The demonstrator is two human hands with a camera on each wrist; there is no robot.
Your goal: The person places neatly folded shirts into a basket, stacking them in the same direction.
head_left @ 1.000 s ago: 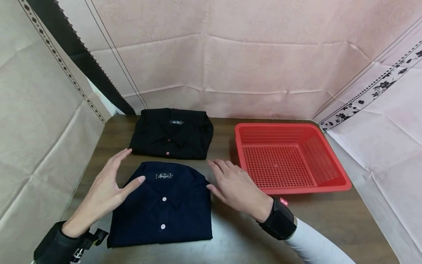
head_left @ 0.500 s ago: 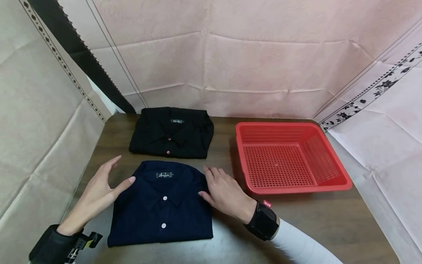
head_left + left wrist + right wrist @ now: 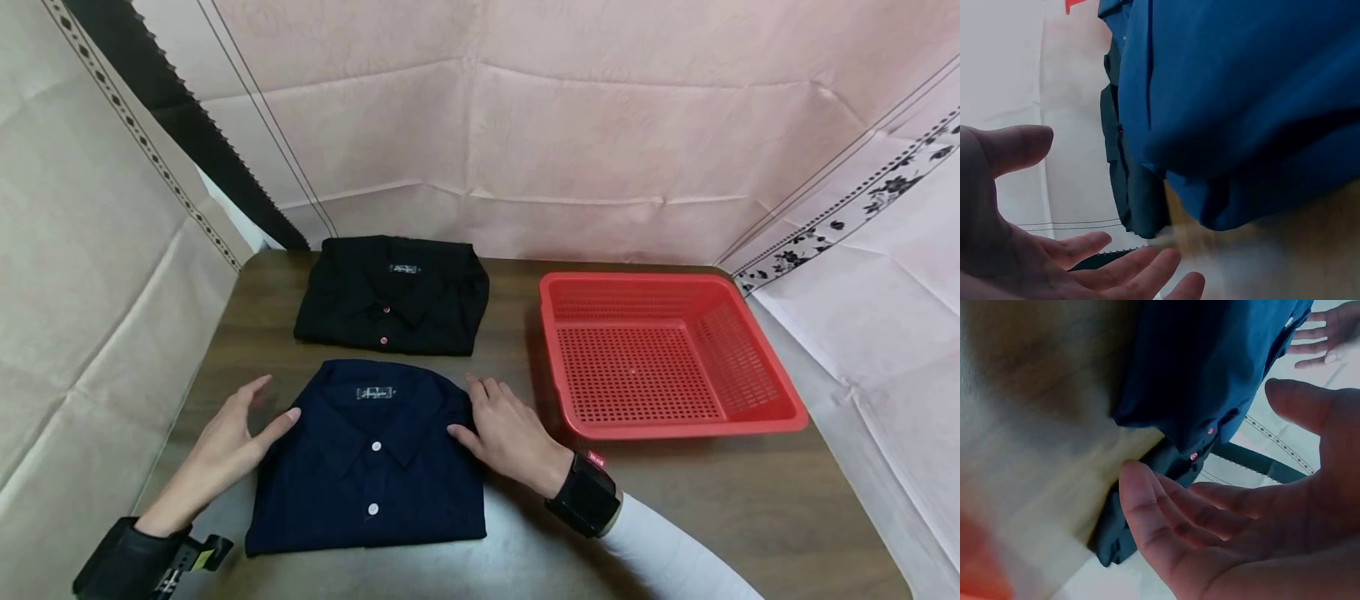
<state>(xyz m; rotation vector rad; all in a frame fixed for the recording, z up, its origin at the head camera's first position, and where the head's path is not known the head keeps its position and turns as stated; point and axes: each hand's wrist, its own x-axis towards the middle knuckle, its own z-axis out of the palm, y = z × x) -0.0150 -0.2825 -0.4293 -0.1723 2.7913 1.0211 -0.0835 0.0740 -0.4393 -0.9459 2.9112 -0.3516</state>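
A folded navy blue shirt (image 3: 375, 475) with white buttons and a collar label lies at the front of the table. At its left shoulder, my left hand (image 3: 225, 446) is spread, the thumb tip overlapping the shirt's edge in the head view. My right hand (image 3: 513, 433) is at the opposite shoulder, its thumb over the cloth and its fingers along the side. In the left wrist view the left hand (image 3: 1085, 250) has nothing between thumb and fingers. The right hand (image 3: 1254, 506) looks relaxed and just as free in the right wrist view.
Behind the navy shirt lies a folded black shirt (image 3: 393, 296) with red buttons. A red plastic basket (image 3: 675, 431) with perforated walls and nothing inside stands to the right on the wooden table (image 3: 750, 500). Pale patterned cloth (image 3: 570, 150) hangs around the back and sides.
My right hand has moved left, from beside the navy shirt to over its right edge. The left hand has drawn back slightly to the left. Both shirts and the basket stay put.
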